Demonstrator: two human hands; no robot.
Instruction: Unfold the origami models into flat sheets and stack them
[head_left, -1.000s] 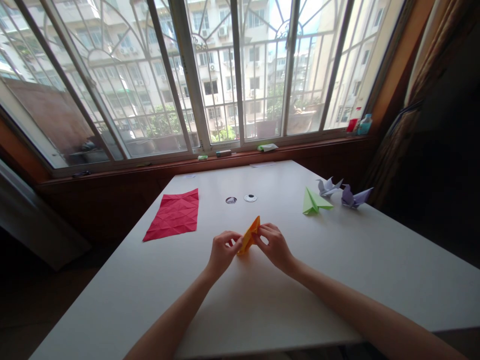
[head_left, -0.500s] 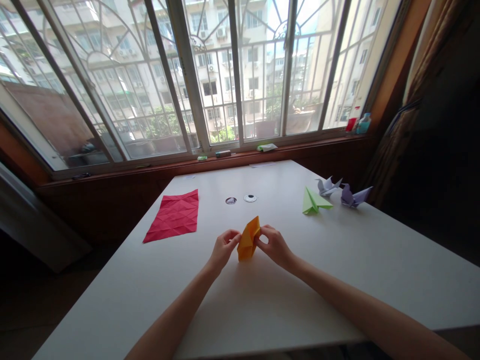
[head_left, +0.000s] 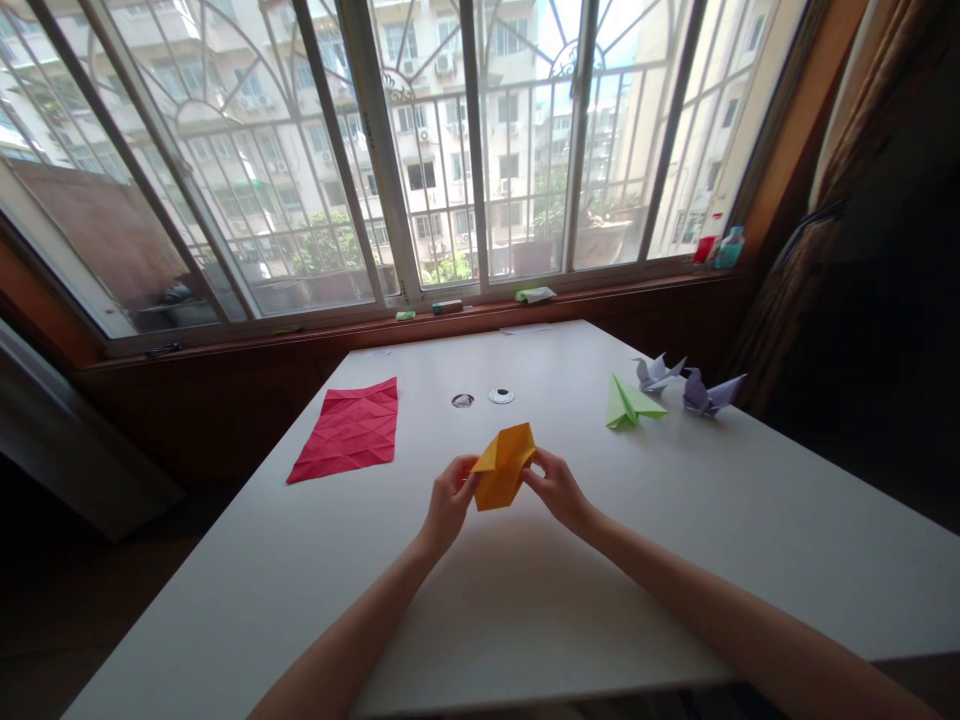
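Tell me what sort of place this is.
Probably a room in a home: a barred window facing what look like apartment buildings, a tied-back curtain and a broad white table.

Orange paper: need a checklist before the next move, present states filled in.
1. Left hand gripping the orange paper: ok, fingers at its left edge.
2. Right hand gripping it: ok, fingers at its right edge.
3. Red sheet apart from the hands: ok, creased and spread out to the left.
4. Green folded paper and purple paper bird apart from the hands: ok, both off to the right.
5. Orange paper lifted off the table: cannot tell from this angle.
6. Folds on its far side in view: not ok, hidden from the camera.
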